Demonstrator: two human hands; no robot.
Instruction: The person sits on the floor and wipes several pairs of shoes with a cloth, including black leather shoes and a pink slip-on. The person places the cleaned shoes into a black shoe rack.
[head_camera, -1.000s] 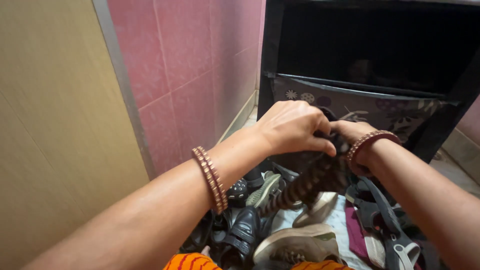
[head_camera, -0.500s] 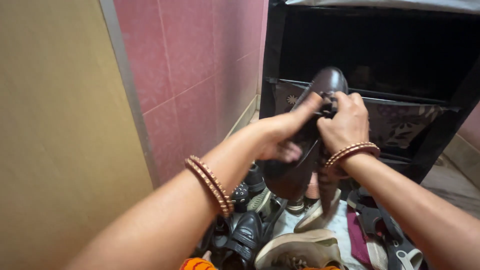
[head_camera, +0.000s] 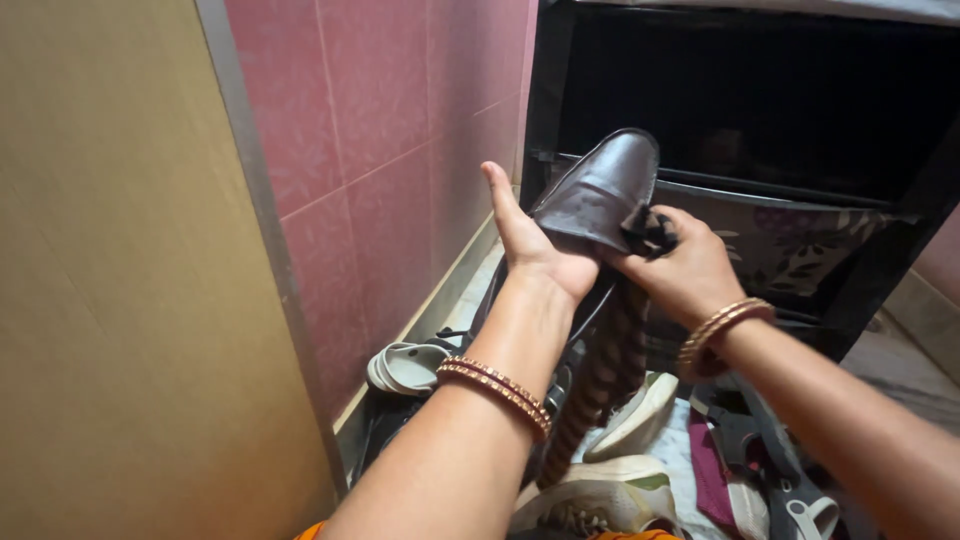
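A dark brown leather shoe (head_camera: 600, 190) was held up in the air in front of a black shoe rack (head_camera: 545, 120), its toe pointing up and away and its upper turned toward the camera. The left hand (head_camera: 530, 240) cupped it from the left side, palm against the shoe and thumb stretched upward along its edge. The right hand (head_camera: 680, 270) gripped it from the right, fingers closed on a small black tuft or cloth (head_camera: 650, 232) pressed against the shoe's upper; what exactly that dark piece was could not be told. A long dark braid (head_camera: 600, 380) hung down just below the hands. Each wrist wore reddish-gold bangles (head_camera: 495, 390). Beneath the arms lay a heap of footwear on the floor: a pale grey clog (head_camera: 405, 365) near the wall, a cream sneaker (head_camera: 640, 415) under the braid, a worn beige shoe (head_camera: 590, 495) at the bottom, and dark strapped sandals (head_camera: 770, 460) to the right. A patterned grey cloth (head_camera: 790, 245) lined the rack's lower shelf. Pink tiled wall (head_camera: 390, 150) stood on the left, beside a tan panel (head_camera: 110, 270).
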